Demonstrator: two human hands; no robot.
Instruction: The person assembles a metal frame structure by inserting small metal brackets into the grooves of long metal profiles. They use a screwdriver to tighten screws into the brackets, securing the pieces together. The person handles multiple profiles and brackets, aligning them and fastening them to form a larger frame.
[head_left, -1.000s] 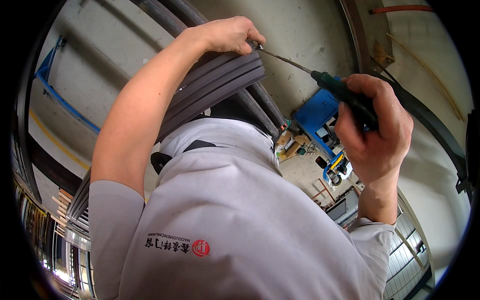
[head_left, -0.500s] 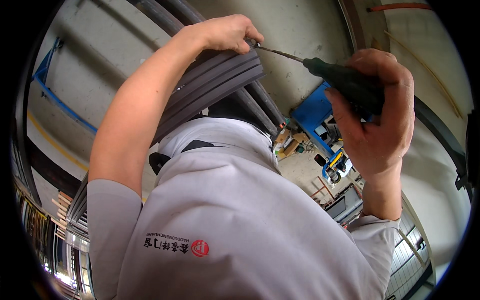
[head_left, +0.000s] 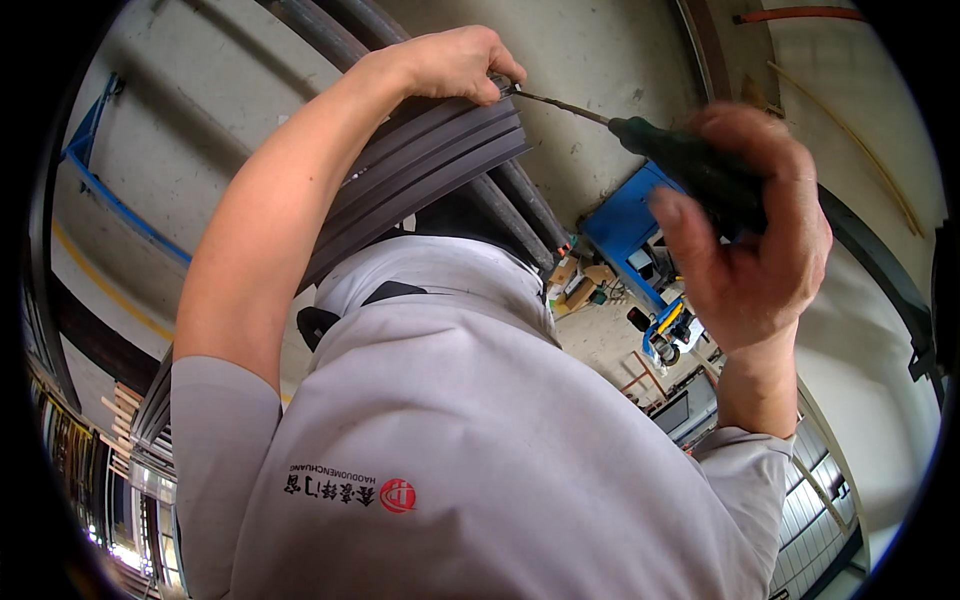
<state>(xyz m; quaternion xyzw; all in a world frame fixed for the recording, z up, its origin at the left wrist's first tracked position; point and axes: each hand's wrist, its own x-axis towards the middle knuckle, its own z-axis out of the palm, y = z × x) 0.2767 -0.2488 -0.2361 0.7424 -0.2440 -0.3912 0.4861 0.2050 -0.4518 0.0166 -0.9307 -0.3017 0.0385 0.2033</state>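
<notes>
A screwdriver (head_left: 655,138) with a dark green handle and thin metal shaft points left toward the end of a bundle of dark grey profiles (head_left: 430,150). My right hand (head_left: 765,235) is around the handle, its fingers smeared by motion and the thumb standing off to the near side. At the profile end, the thumb and fingers of my left hand (head_left: 455,65) pinch together over the top edge. Something small and shiny shows by those fingertips, where the screwdriver tip meets it; its kind is too small to tell.
Thick dark round bars (head_left: 525,205) run beneath the profiles. Beyond my waist stand a blue cabinet (head_left: 625,215) and cardboard boxes (head_left: 580,285). A blue metal frame (head_left: 120,205) is at left, with stacked lengths of material (head_left: 65,430) lower down. A yellowish rod (head_left: 850,145) lies at far right.
My right hand's fingers and thumb have shifted on the screwdriver handle, the thumb moving slightly away from it. My left hand and the profiles stay almost in place.
</notes>
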